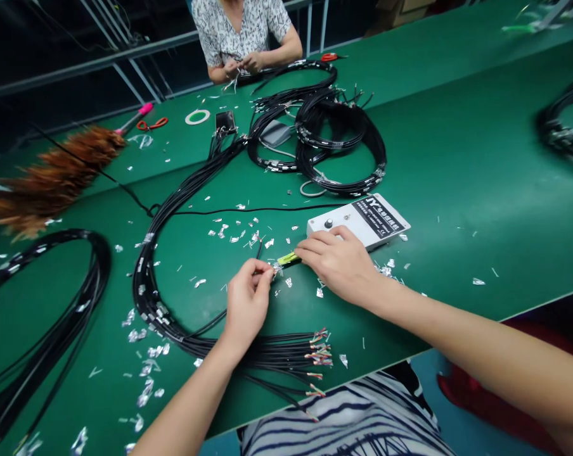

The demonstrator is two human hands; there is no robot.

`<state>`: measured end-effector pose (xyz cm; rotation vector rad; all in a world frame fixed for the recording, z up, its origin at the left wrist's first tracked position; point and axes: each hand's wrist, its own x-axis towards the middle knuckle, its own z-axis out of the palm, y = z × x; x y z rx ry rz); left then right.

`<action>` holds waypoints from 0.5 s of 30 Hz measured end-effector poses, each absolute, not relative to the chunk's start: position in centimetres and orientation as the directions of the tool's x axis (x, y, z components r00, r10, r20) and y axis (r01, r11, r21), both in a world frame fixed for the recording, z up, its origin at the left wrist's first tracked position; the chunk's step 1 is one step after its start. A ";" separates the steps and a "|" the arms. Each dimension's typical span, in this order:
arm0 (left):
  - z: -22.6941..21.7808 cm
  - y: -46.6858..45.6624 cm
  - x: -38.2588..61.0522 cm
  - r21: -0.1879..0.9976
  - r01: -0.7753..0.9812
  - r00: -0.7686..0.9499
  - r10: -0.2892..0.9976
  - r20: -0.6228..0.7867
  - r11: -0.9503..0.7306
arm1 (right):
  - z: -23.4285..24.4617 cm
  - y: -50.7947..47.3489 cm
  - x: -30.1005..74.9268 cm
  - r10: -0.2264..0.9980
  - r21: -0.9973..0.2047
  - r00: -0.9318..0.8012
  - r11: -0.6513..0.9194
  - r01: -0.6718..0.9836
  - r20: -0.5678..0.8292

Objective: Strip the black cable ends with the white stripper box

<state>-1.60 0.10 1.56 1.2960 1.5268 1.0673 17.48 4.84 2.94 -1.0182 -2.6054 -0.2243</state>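
My left hand is closed in a pinch on the end of a thin black cable above the green table. My right hand is closed on a small yellow-green tool, whose tip meets the cable end at my left fingers. Just behind my right hand lies a white control box with a black knob. Under my left wrist a bundle of black cables ends in stripped coloured wires.
Coiled black cable bundles lie farther back, with another loop at left. Foil scraps litter the table. A feather duster, red scissors and a tape ring sit at the back left. Another person's hands work opposite.
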 end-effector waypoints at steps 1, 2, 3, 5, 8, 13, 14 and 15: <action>1.4 0.4 -1.7 0.962 0.244 -0.111 0.989 -0.097 0.122 | 2.9 5.1 17.4 0.625 0.054 -0.700 0.731 0.680 0.346; 1.4 0.7 -1.8 0.965 0.224 -0.113 0.987 -0.114 0.137 | 2.8 5.2 17.3 0.622 0.076 -0.711 0.733 0.676 0.328; 1.3 0.9 -1.8 0.967 0.207 -0.117 0.985 -0.127 0.149 | 2.8 5.3 17.2 0.622 0.092 -0.718 0.732 0.675 0.313; 1.2 1.2 -1.7 0.969 0.181 -0.130 0.980 -0.148 0.170 | 2.8 5.5 16.9 0.631 0.116 -0.719 0.723 0.681 0.291; 1.0 1.6 -1.6 0.971 0.146 -0.142 0.975 -0.171 0.191 | 2.7 5.8 16.5 0.644 0.138 -0.714 0.708 0.692 0.276; 0.8 2.2 -1.6 0.970 0.134 -0.143 0.973 -0.183 0.203 | 2.4 6.6 16.4 0.619 0.134 -0.729 0.729 0.672 0.292; 0.7 2.3 -1.6 0.970 0.132 -0.141 0.972 -0.186 0.205 | 2.4 6.8 16.4 0.614 0.130 -0.733 0.733 0.667 0.294; 0.6 2.4 -1.6 0.969 0.130 -0.139 0.972 -0.190 0.208 | 2.4 6.9 16.4 0.612 0.127 -0.733 0.736 0.665 0.296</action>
